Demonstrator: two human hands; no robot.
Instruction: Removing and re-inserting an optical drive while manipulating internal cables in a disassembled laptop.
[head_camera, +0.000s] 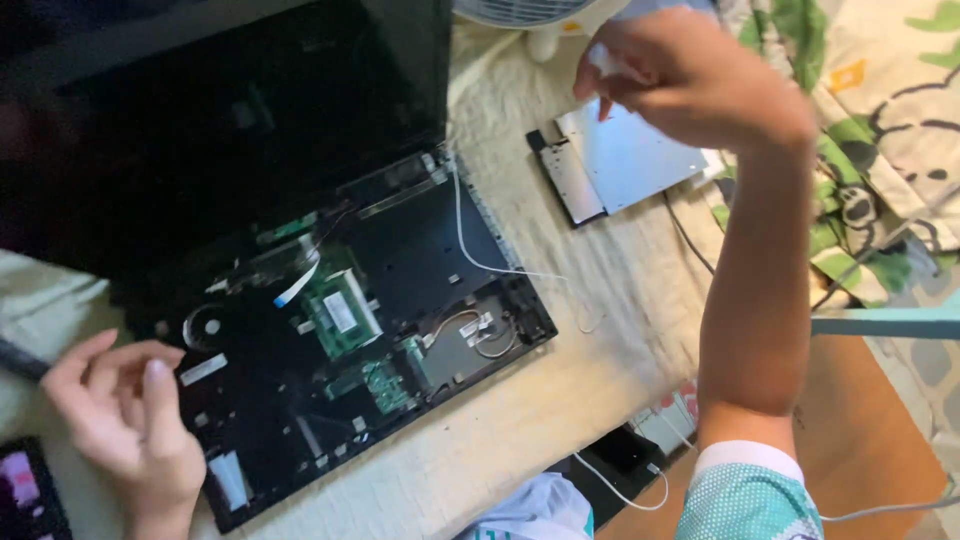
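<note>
An opened black laptop (330, 330) lies on a cloth-covered table (560, 390), its base uncovered so green circuit boards (340, 315) and white ribbon cables show. Its dark screen (230, 110) stands up behind. My left hand (125, 415) hovers at the laptop's near left corner, fingers apart, holding nothing. My right hand (685, 75) is raised over the far side of the table, fingers pinched on a small white thing that is too blurred to name. A silver optical drive (620, 160) lies flat under that hand. A thin white cable (480, 250) runs from the laptop's right edge.
A white fan base (540, 20) stands at the back. A patterned green and white cloth (880, 120) lies at the right. A black power adapter (620, 455) and a white bag (540, 505) sit below the table's near edge. A dark device (30, 490) is at the bottom left.
</note>
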